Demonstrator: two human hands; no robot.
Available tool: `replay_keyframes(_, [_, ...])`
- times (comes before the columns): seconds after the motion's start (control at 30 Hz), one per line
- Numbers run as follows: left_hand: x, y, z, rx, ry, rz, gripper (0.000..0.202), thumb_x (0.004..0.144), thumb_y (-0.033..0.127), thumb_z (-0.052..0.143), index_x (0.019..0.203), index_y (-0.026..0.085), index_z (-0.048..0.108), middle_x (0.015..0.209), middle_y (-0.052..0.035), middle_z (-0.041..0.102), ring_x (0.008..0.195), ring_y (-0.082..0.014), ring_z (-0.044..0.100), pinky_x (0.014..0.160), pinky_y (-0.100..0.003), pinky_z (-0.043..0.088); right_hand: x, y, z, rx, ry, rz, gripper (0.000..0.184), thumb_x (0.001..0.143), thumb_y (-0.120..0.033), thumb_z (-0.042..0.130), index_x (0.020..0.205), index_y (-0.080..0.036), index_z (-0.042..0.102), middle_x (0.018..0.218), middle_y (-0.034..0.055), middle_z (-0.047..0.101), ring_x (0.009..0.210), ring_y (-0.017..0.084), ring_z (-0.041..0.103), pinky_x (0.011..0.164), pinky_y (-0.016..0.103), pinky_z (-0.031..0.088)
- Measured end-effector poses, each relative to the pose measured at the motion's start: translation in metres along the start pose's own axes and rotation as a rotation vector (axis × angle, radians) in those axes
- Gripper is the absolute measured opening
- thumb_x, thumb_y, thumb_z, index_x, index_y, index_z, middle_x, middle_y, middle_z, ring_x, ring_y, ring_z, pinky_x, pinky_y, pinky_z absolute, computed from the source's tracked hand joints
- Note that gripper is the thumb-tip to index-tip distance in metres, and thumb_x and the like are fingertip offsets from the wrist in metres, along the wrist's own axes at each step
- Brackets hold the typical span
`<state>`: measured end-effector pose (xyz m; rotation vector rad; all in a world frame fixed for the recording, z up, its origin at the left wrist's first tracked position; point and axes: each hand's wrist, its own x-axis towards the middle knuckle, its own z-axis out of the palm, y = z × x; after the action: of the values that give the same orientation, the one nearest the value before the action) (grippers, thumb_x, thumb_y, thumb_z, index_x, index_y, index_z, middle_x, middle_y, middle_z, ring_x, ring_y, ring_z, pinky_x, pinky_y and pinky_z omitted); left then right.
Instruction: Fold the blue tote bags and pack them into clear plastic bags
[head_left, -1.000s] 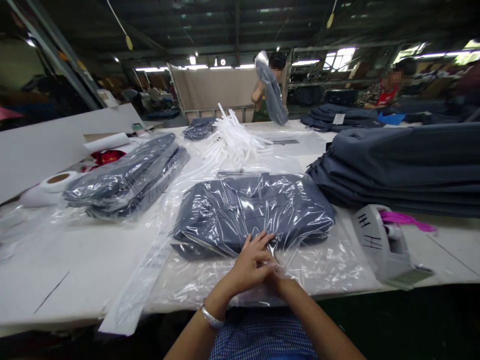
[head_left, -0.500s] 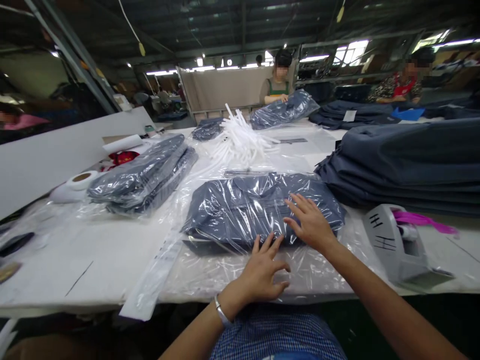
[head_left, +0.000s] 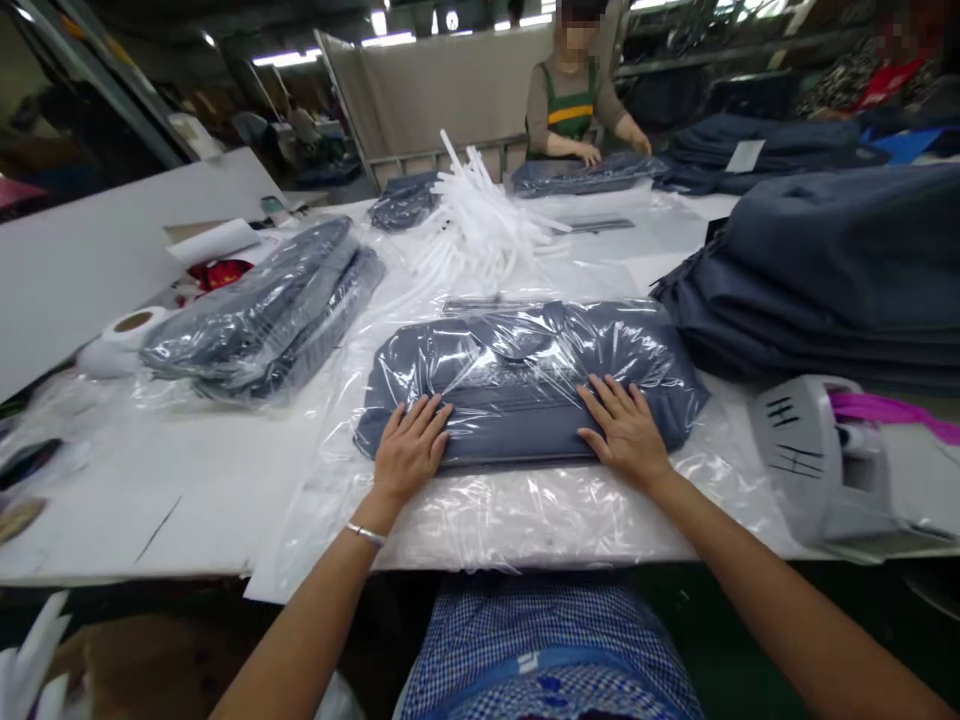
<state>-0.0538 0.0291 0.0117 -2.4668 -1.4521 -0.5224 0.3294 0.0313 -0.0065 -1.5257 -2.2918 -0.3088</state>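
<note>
A dark blue-grey bag (head_left: 517, 410) lies flat inside a clear plastic sleeve on the table in front of me. My left hand (head_left: 411, 447) rests on its near left part, fingers stretched out over the plastic. On the near right part lies my right hand (head_left: 624, 432), its fingers also spread flat. Neither hand grips anything. Loose clear plastic (head_left: 525, 515) reaches from the bag's near edge to the table's front edge.
Two wrapped bags (head_left: 255, 300) lie stacked at the left, near a white roll (head_left: 135, 325). White strips (head_left: 484, 215) are heaped behind my bag. At the right are piled unwrapped bags (head_left: 832, 270) and a grey dispenser (head_left: 802, 460). A co-worker (head_left: 574, 105) handles another wrapped bag opposite.
My left hand has moved left, from the bag's near middle to its left part. The right hand stays on the right part. The co-worker's wrapped bag has been lowered flat onto the table.
</note>
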Motion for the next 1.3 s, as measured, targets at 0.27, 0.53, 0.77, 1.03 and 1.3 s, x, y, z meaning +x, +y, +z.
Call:
replay_keyframes(0.27, [-0.017, 0.009, -0.012, 0.068, 0.011, -0.130, 0.057, 0.096, 0.048, 0.048, 0.149, 0.027, 0.042, 0.161, -0.0111, 0.030, 0.149, -0.0359, 0.020, 0.119, -0.063, 0.010, -0.028, 0.006, -0.005, -0.016, 0.059, 0.004, 0.066, 0.097, -0.056, 0.044, 0.155, -0.025, 0.030, 0.162, 0.0095, 0.025, 0.149, 0.034, 0.018, 0.119, 0.061, 0.011])
replay_keyframes(0.53, [-0.047, 0.008, -0.021, 0.041, 0.051, -0.241, 0.060, 0.095, 0.046, 0.051, 0.149, 0.023, 0.041, 0.161, -0.0154, 0.028, 0.149, -0.0376, 0.021, 0.118, -0.064, 0.010, -0.078, 0.020, -0.023, -0.073, 0.100, 0.233, 0.071, 0.095, -0.052, 0.053, 0.155, -0.022, 0.029, 0.163, 0.0140, 0.021, 0.150, 0.037, 0.012, 0.116, 0.064, 0.019])
replay_keyframes(0.77, [-0.050, 0.011, -0.017, 0.059, 0.070, -0.223, 0.062, 0.094, 0.046, 0.051, 0.149, 0.020, 0.041, 0.160, -0.0171, 0.029, 0.149, -0.0374, 0.021, 0.118, -0.064, 0.007, -0.120, -0.021, -0.056, 0.011, 0.104, -0.020, 0.055, 0.097, -0.034, 0.055, 0.149, -0.023, 0.040, 0.154, 0.0115, 0.041, 0.147, 0.031, 0.027, 0.119, 0.059, 0.020])
replay_keyframes(1.03, [-0.051, -0.010, -0.022, 0.099, -0.010, -0.104, 0.070, 0.087, 0.051, 0.062, 0.148, 0.022, 0.043, 0.159, -0.0174, 0.031, 0.144, -0.0385, 0.031, 0.118, -0.063, 0.012, -0.058, -0.025, -0.070, -0.029, 0.086, -0.043, 0.066, 0.091, -0.024, 0.063, 0.151, -0.024, 0.037, 0.158, 0.0101, 0.035, 0.148, 0.031, 0.023, 0.120, 0.059, 0.016])
replay_keyframes(1.3, [-0.050, -0.001, -0.028, 0.103, 0.043, -0.056, 0.063, 0.094, 0.033, 0.055, 0.152, 0.025, 0.034, 0.160, -0.0155, 0.028, 0.149, -0.0360, 0.022, 0.117, -0.068, 0.002, -0.041, 0.031, -0.033, -0.107, -0.052, -0.138, 0.063, 0.092, -0.018, 0.059, 0.150, -0.025, 0.039, 0.152, 0.0065, 0.045, 0.142, 0.032, 0.036, 0.115, 0.056, 0.029])
